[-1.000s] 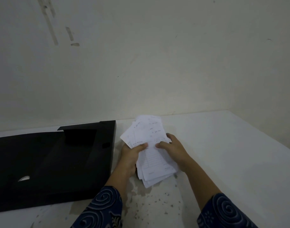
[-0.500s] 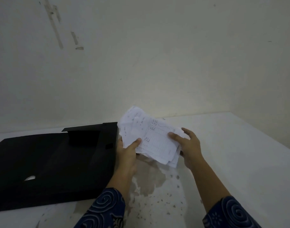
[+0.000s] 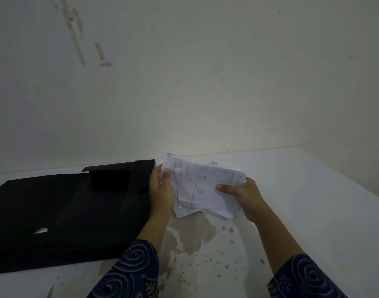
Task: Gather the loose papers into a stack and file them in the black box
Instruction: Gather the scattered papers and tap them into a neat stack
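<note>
A rough stack of white papers with printed and handwritten lines is held above the table between both hands. My left hand grips the stack's left edge, thumb on top. My right hand grips the right edge, thumb across the top sheet. The sheets are uneven, with corners sticking out at the bottom and top. The black box lies open and flat on the table just left of my left hand, its lid spread toward the left.
The white table has a stained, speckled patch below the papers. A pale wall with tape marks stands close behind. The table's right edge runs diagonally at the far right. A small white mark shows on the box.
The papers were lifted off the table and turned from lengthwise to crosswise. My hands shifted to the stack's left and right edges and moved slightly apart.
</note>
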